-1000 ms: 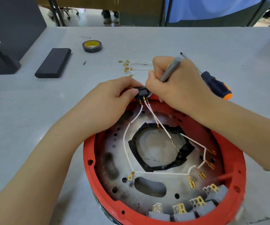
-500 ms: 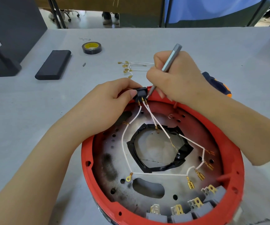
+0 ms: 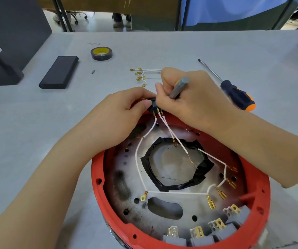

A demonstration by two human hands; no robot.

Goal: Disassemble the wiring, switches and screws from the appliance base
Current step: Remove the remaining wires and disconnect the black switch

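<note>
The round red appliance base (image 3: 98, 178) lies open side up in front of me, its metal plate strung with white wires (image 3: 137, 159) ending in brass terminals. At the far rim sits a small black switch (image 3: 153, 105) with wires plugged into it. My left hand (image 3: 125, 112) pinches that switch from the left. My right hand (image 3: 186, 97) grips a thin grey tool (image 3: 179, 87) and presses against the switch from the right; the tool's tip is hidden. Several grey switches (image 3: 198, 234) line the near rim.
A loose bundle of removed white wires (image 3: 144, 74) lies just beyond my hands. A black-and-orange screwdriver (image 3: 238, 94) rests to the right. Farther left are a tape roll (image 3: 101, 53), a flat black box (image 3: 59, 72) and a large black case (image 3: 3, 42).
My right hand has tilted the grey tool down and closed in on the switch, uncovering the screwdriver on the table. My left hand stays on the switch.
</note>
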